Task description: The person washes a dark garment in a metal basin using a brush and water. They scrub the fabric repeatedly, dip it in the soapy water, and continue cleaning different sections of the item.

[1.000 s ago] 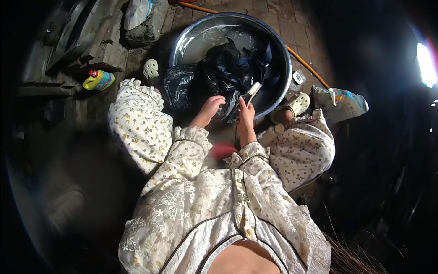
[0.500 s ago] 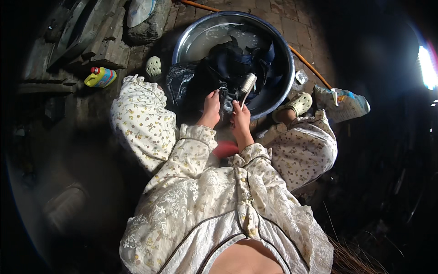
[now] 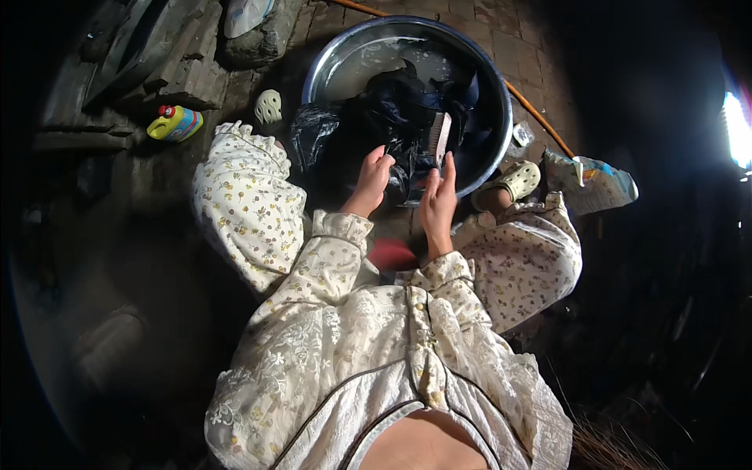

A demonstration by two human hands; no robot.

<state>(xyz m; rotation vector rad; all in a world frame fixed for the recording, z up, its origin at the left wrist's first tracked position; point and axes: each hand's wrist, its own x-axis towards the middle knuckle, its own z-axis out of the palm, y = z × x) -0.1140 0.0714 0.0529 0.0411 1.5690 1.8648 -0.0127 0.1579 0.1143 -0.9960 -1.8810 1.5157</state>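
A wide metal basin with a blue rim holds cloudy water and dark wet clothing. Part of the dark cloth hangs over the near left side of the rim. At that near edge, my left hand is closed on a fold of the clothing. My right hand grips the handle of a pale scrub brush. The brush points away from me above the clothing, its bristles turned to the left. Whether the bristles touch the cloth I cannot tell.
Left stand a yellow bottle with a red cap and stacked wood. Clogs are on both sides of the basin. An orange pole lies behind it. To the right sits a plastic bag, near a bright light.
My right hand has shifted a little right and turned the brush, so its bristle side now faces left. The left hand stays at the cloth, its fingers slightly shifted.
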